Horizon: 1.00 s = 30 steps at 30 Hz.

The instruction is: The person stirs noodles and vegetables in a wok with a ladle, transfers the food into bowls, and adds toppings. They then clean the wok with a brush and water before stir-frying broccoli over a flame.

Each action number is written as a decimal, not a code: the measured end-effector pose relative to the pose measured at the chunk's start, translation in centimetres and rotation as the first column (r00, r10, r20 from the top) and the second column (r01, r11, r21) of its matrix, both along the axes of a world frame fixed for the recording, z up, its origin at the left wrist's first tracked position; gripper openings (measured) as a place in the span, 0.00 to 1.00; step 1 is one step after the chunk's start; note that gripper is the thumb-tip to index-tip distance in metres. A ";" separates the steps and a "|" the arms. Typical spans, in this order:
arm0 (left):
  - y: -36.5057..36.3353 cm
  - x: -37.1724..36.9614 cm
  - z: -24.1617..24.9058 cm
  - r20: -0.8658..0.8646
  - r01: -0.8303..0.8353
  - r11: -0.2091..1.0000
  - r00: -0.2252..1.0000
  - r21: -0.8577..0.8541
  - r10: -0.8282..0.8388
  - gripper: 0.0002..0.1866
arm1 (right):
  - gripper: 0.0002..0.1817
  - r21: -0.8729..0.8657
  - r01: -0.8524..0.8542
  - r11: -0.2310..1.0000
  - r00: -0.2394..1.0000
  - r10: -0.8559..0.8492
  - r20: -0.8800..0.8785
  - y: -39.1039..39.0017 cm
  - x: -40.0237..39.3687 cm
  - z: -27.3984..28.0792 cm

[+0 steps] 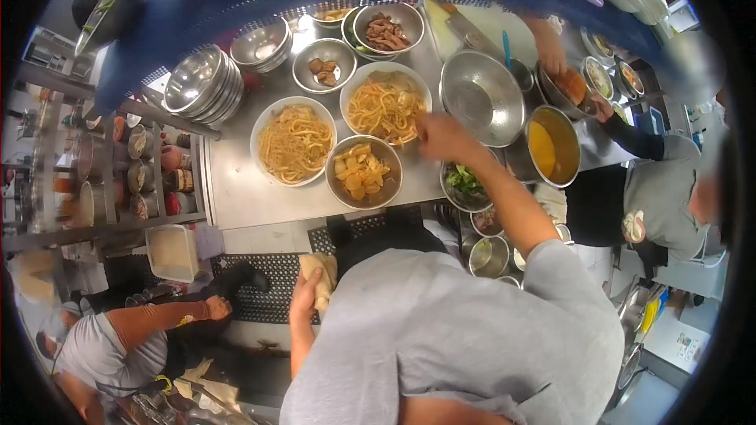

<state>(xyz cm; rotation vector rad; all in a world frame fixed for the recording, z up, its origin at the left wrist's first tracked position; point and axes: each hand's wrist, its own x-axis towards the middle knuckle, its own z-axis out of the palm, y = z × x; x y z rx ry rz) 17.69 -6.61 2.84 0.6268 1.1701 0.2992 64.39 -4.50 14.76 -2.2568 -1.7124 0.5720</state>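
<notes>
My right hand is closed, its fingertips at the right edge of a white bowl of thick noodles; whatever they pinch is hidden. To the left stands a second bowl of noodles. In front of both is a metal bowl of pale sliced pieces. Down by my left side, my left hand grips a folded beige cloth. A large metal bowl stands beyond my right hand, and a bowl of green leaves sits under my right forearm.
Bowls of meat and brown chunks stand at the back, near stacked metal bowls. A cleaver lies by a cutting board. Right are a pot of yellow liquid and a co-worker; another person is lower left.
</notes>
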 end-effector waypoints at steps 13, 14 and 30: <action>5.2 -0.4 0.3 -0.085 0.212 0.977 0.974 0.001 -0.211 0.31 | 0.20 0.315 0.186 0.931 0.231 0.270 -0.935 -1.4 -6.1 16.8; 5.7 0.3 1.4 -0.103 0.229 0.973 0.968 -0.028 -0.230 0.31 | 0.19 0.532 0.155 0.832 0.109 0.521 -0.847 -2.0 -7.8 18.5; 6.6 -0.1 -1.3 -0.008 0.234 0.972 0.972 0.018 -0.233 0.30 | 0.27 -0.415 0.493 0.764 0.428 -0.629 -0.649 -3.1 -6.0 -4.5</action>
